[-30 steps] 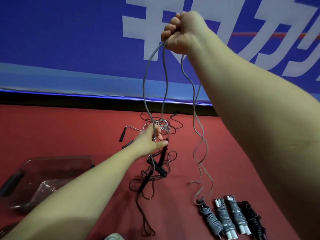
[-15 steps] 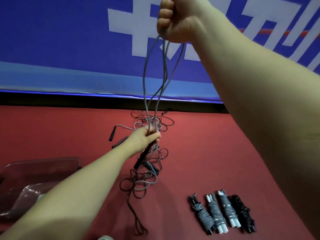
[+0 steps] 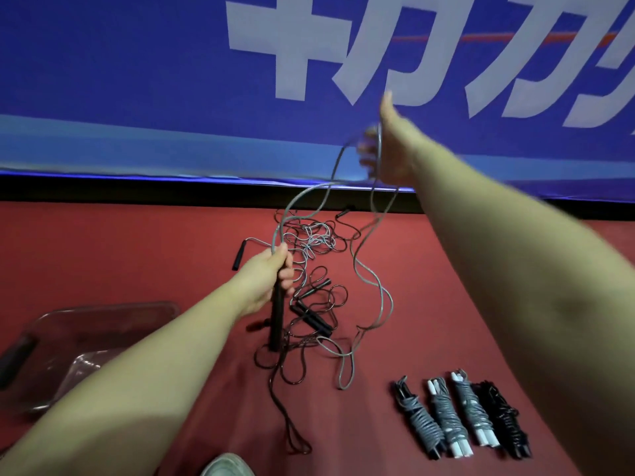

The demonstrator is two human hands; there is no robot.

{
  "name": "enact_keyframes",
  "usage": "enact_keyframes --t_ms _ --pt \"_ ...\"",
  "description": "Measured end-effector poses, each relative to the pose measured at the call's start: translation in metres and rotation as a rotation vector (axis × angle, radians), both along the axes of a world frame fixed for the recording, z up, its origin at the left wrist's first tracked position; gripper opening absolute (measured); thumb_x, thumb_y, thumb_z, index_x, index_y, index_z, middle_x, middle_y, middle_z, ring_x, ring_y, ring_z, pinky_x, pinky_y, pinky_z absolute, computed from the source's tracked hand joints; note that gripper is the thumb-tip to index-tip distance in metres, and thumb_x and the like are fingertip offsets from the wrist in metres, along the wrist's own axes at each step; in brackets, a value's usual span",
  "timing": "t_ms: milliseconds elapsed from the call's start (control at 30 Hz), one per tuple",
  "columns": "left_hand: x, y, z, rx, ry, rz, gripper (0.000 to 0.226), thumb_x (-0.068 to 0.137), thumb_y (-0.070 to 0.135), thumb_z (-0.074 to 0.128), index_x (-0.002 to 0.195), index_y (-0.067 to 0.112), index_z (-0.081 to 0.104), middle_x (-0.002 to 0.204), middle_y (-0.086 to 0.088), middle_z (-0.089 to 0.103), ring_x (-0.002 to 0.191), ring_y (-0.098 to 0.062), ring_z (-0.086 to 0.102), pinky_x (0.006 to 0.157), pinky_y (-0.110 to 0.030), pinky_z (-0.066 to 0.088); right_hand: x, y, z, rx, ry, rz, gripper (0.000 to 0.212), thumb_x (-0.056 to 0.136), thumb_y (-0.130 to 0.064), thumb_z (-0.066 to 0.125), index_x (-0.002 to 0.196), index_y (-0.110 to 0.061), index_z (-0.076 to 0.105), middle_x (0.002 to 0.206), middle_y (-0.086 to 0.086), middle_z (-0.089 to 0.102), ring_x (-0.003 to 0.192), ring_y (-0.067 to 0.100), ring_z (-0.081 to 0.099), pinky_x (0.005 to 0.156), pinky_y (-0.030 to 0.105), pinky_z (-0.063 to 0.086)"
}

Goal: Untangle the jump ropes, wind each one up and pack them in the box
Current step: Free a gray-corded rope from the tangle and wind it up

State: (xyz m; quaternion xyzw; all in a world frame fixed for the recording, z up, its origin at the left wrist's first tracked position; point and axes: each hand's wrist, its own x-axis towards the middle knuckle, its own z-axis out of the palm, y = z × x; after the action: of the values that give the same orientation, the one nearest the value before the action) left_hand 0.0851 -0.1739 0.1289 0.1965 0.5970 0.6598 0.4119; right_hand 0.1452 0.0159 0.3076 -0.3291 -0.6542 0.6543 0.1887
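Note:
My left hand (image 3: 271, 273) grips the black handles (image 3: 276, 314) of a grey jump rope (image 3: 372, 286), and they hang below my fist. The grey cord loops up from that hand to my right hand (image 3: 386, 149), which is raised in front of the banner and blurred, thumb out, with the cord running through its curled fingers. Slack grey loops hang down to the red floor. A tangle of black and grey ropes (image 3: 311, 242) with loose black handles (image 3: 311, 317) lies beyond and below my left hand. Several wound ropes (image 3: 460, 417) lie side by side at the lower right.
A clear plastic box (image 3: 103, 309) with a dark handle stands on the floor at the lower left, under my left forearm. A blue banner (image 3: 137, 80) with white letters closes off the far side. A shoe tip (image 3: 225, 467) shows at the bottom edge.
My right hand has come down from high overhead and to the right, its fist loosened. The grey cord has gone slack and loops on the floor. My left hand has shifted onto the black handles.

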Motion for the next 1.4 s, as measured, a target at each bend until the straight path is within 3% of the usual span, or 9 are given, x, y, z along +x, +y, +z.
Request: enact_keyframes --t_ms 133,233,433,633,700,800,900,1167,1400 --pt "-0.001 0.019 0.033 0.082 -0.39 0.163 0.042 0.103 0.04 0.03 0.069 0.016 0.041 0.044 0.004 0.034 0.037 -0.011 0.035 0.059 -0.027 0.039 0.035 0.003 -0.116 -0.27 -0.092 -0.011 0.077 0.084 -0.076 0.014 0.099 -0.014 0.056 0.092 0.006 0.056 0.083 0.021 0.053 0.071 0.031 0.041" --pt "0.003 0.029 0.047 0.12 -0.578 0.2 0.045 0.102 0.042 0.03 0.066 0.017 0.039 0.045 0.004 0.036 0.037 -0.011 0.036 0.061 -0.029 0.042 0.061 -0.001 -0.179 -0.261 -0.258 -0.053 0.091 0.083 -0.077 0.006 0.116 -0.011 0.058 0.121 0.01 0.059 0.119 0.029 0.049 0.103 0.042 0.034" --pt "0.016 0.049 0.061 0.191 -0.753 0.317 0.046 0.102 0.041 0.03 0.065 0.015 0.037 0.042 0.002 0.034 0.04 -0.012 0.033 0.062 -0.029 0.042 0.097 -0.009 -0.222 -0.295 -0.52 0.116 0.09 0.081 -0.079 0.007 0.106 -0.011 0.06 0.093 0.007 0.063 0.074 0.023 0.059 0.069 0.029 0.041" --pt "0.015 0.054 0.073 0.225 -0.813 0.447 0.044 0.103 0.032 0.025 0.062 0.015 0.033 0.037 0.001 0.031 0.036 -0.014 0.031 0.06 -0.03 0.043 0.094 -0.039 -0.236 -0.375 -0.388 0.428 0.052 0.092 -0.064 0.026 0.098 -0.026 0.062 0.103 -0.004 0.064 0.091 0.017 0.059 0.081 0.032 0.039" --pt "0.012 0.053 0.079 0.255 -0.831 0.478 0.041 0.102 0.026 0.024 0.063 0.014 0.034 0.038 0.001 0.03 0.033 -0.014 0.031 0.061 -0.031 0.045 0.084 -0.051 -0.235 -0.288 -0.282 0.41 0.018 0.088 -0.029 0.054 0.106 -0.029 0.056 0.115 -0.001 0.057 0.096 0.017 0.053 0.075 0.029 0.039" --pt "0.011 0.052 0.088 0.289 -0.852 0.503 0.036 0.1 0.02 0.02 0.068 0.012 0.035 0.042 0.001 0.031 0.041 -0.012 0.03 0.059 -0.033 0.045 0.069 -0.063 -0.231 -0.05 -0.176 0.374 0.057 0.085 0.004 0.054 0.129 -0.028 0.039 0.123 0.008 0.048 0.104 0.024 0.051 0.074 0.035 0.045" --pt "0.014 0.052 0.096 0.302 -0.847 0.512 0.032 0.098 0.016 0.019 0.072 0.012 0.036 0.037 -0.001 0.032 0.036 -0.013 0.031 0.058 -0.033 0.046 0.062 -0.069 -0.224 0.092 -0.114 0.271 0.054 0.09 -0.008 0.059 0.137 -0.018 0.032 0.114 0.007 0.046 0.102 0.021 0.055 0.089 0.035 0.047" --pt "0.016 0.049 0.096 0.356 -0.858 0.546 0.032 0.101 0.019 0.025 0.073 0.01 0.039 0.038 -0.002 0.037 0.046 -0.013 0.035 0.056 -0.034 0.047 0.08 -0.071 -0.233 0.032 -0.117 0.461 0.008 0.099 -0.021 0.045 0.106 -0.02 0.047 0.092 -0.002 0.056 0.071 0.006 0.052 0.071 0.023 0.042" --pt "0.002 0.035 0.085 0.43 -0.612 0.458 0.009 0.1 0.011 0.044 0.095 0.009 0.051 0.074 -0.002 0.057 0.075 -0.015 0.062 0.071 -0.04 0.05 0.106 -0.043 -0.19 0.586 -0.237 0.338 0.022 0.093 -0.031 0.056 0.113 -0.022 0.058 0.077 -0.007 0.056 0.072 0.011 0.054 0.071 0.024 0.041"
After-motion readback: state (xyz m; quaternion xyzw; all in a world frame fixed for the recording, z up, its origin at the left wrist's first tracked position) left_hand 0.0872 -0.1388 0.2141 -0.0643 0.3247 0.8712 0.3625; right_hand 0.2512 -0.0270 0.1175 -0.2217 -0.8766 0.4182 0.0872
